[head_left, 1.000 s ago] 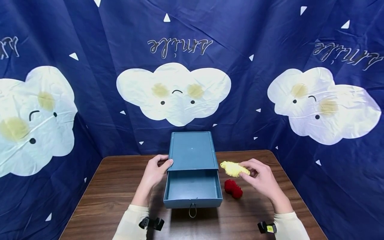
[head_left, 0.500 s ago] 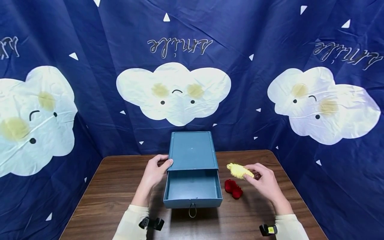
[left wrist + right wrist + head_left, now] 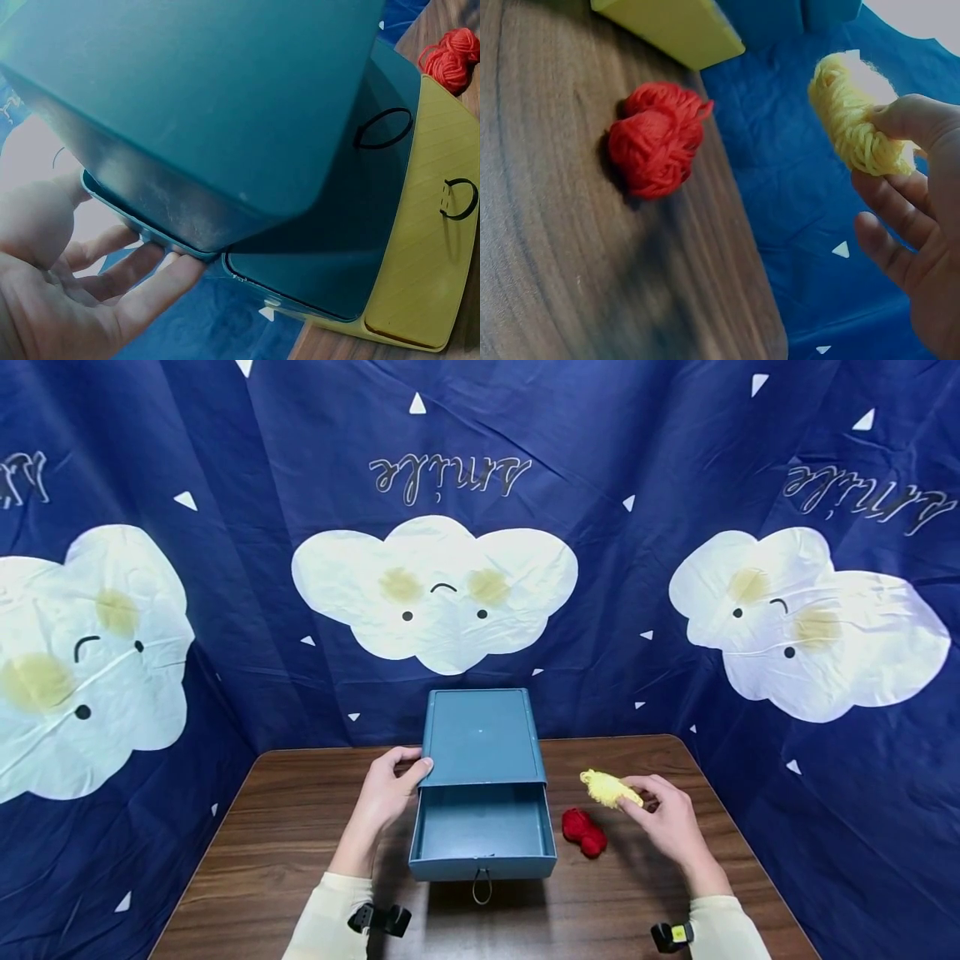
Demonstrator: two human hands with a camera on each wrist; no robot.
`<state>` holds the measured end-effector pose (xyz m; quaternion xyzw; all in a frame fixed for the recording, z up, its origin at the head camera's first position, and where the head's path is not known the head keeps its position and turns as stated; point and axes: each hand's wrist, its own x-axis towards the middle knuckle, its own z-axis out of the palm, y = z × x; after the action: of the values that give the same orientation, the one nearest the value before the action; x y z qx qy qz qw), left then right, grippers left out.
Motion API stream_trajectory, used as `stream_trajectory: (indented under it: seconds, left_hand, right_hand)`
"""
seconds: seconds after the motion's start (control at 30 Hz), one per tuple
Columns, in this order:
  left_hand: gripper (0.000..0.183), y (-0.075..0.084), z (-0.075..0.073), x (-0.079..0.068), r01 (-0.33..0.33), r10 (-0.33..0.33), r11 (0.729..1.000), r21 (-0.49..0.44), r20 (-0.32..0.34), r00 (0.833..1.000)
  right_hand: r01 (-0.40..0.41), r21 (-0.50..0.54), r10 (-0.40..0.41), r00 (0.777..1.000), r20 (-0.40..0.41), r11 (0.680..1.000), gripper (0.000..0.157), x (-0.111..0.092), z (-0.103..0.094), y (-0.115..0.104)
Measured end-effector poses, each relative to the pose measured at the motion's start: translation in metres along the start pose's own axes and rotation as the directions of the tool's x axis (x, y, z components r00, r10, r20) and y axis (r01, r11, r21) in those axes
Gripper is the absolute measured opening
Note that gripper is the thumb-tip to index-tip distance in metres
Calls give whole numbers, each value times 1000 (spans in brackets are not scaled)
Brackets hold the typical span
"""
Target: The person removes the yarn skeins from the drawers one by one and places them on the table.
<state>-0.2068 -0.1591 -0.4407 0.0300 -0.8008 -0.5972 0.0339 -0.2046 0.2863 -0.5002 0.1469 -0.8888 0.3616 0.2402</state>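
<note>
A teal drawer unit [image 3: 480, 735] stands at the back of the table with its top drawer [image 3: 483, 870] pulled out; nothing lies inside that drawer. My left hand [image 3: 389, 787] holds the unit at its left front edge, thumb by the front corner. In the left wrist view, the fingers touch the casing's rim beside the drawer. To the right of the unit, my right hand [image 3: 666, 822] pinches a small skein of yellow yarn [image 3: 606, 788] above the table. Below and left of it, a red yarn skein [image 3: 583, 832] lies on the wood.
Under the top drawer, the left wrist view shows a teal drawer [image 3: 322, 247] and a yellow drawer [image 3: 424, 225], each with a black loop pull. A wooden table [image 3: 300, 810] carries the unit. A blue cloud-print curtain [image 3: 615, 677] surrounds the table's back and sides.
My right hand has moved right, away from the drawer unit and slightly nearer me, carrying the yellow yarn. My left hand, the drawer and the red yarn have stayed in place.
</note>
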Motion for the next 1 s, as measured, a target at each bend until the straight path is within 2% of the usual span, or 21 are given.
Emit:
stream_trajectory:
  seconds: [0.4,0.63,1.0]
  left_hand:
    - [40,1,0,0,6,-6,1000,-15,-1,1000]
    - [40,-1,1,0,14,-14,1000,-24,-4,1000]
    - [43,1,0,-1,13,-12,1000,-24,6,1000]
  right_hand:
    - [-73,-41,73,997,8,997,27,-11,13,22]
    - [-82,-54,81,996,-23,995,27,-16,19,28]
    - [-127,-66,125,992,-25,990,26,-24,25,39]
